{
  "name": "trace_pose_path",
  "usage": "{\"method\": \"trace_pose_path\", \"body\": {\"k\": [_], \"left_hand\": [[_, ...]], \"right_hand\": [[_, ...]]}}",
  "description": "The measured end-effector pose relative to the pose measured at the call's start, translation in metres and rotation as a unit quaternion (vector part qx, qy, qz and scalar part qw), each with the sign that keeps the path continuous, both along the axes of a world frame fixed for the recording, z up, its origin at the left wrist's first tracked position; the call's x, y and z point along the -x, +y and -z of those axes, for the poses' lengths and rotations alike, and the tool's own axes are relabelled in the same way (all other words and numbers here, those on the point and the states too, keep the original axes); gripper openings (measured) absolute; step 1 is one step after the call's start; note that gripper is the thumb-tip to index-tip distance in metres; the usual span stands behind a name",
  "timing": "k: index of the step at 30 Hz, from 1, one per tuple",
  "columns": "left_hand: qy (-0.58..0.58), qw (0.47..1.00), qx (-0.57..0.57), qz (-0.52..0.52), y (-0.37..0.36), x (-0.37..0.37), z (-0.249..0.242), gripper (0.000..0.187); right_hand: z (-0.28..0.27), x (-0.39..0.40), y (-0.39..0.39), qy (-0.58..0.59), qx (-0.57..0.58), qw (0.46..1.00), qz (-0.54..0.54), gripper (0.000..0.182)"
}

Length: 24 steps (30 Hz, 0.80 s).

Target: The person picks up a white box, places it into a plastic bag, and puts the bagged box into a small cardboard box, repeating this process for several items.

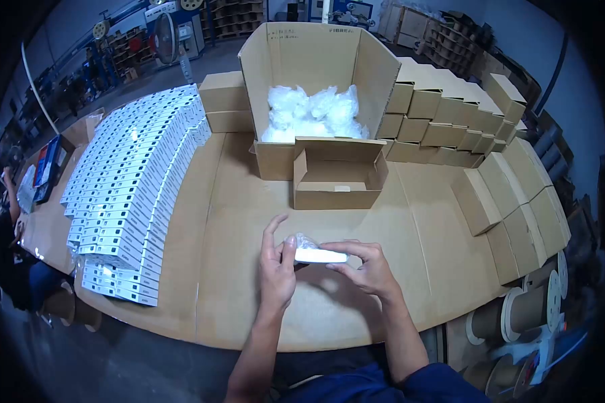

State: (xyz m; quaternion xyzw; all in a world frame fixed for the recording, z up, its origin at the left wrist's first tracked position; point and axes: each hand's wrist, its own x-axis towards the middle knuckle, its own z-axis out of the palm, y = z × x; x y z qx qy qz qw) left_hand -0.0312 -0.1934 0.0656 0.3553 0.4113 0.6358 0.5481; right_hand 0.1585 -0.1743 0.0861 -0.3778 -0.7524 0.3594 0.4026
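Observation:
Between my two hands, above the cardboard-covered table (249, 309), is a small white box (321, 256), seen along a narrow side. Crumpled clear plastic (305, 240) shows at its left end. My left hand (277, 272) pinches this left end with the thumb, its index finger raised and curled. At the other end, my right hand (368, 267) grips the white box between thumb and fingers. Just beyond my hands, an open brown carton (339, 199) faces me with its lid flap up.
Behind it stands a big carton (316, 57) holding crumpled clear plastic bags (312, 111). Tall rows of white boxes (124, 195) fill the left side. Stacked brown cartons (444, 114) and more cartons (517, 208) line the right. Another person (10, 248) is at far left.

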Motion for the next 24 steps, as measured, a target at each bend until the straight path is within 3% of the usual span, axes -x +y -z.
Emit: {"method": "trace_pose_path", "body": {"k": [3,6,9,10,13,16,19,20,24], "left_hand": [[-0.015,0.998,-0.029,0.054,0.0,0.006,0.006,0.03],[0.097,0.983,-0.051,0.147,-0.005,0.012,-0.002,0.026],[0.172,0.961,-0.138,0.166,0.005,0.015,0.005,0.025],[0.195,0.958,-0.124,0.171,0.012,0.017,0.008,0.03],[0.276,0.935,-0.137,0.176,0.028,0.022,0.002,0.028],[0.275,0.931,-0.134,0.197,0.047,0.023,-0.007,0.036],[0.283,0.95,-0.104,0.081,0.062,0.014,-0.02,0.049],[0.444,0.883,-0.151,0.035,0.073,0.02,-0.018,0.061],[0.624,0.755,-0.19,0.067,0.107,0.038,0.009,0.063]], "right_hand": [[-0.001,-0.007,-0.003,0.005,0.002,1.0,0.013,0.038],[-0.004,-0.011,-0.005,0.016,0.014,0.999,0.037,0.034],[-0.009,-0.015,0.0,-0.014,-0.057,0.998,0.032,0.032],[-0.021,-0.013,0.001,-0.082,-0.169,0.98,0.072,0.033],[-0.025,-0.017,0.011,-0.159,-0.214,0.962,0.049,0.034],[-0.025,-0.025,0.028,-0.179,-0.223,0.958,0.026,0.031],[-0.02,-0.035,0.054,-0.125,-0.267,0.952,0.088,0.026],[-0.018,-0.037,0.061,-0.11,-0.27,0.946,0.141,0.025],[-0.007,-0.039,0.098,-0.107,-0.314,0.906,0.264,0.023]]}}
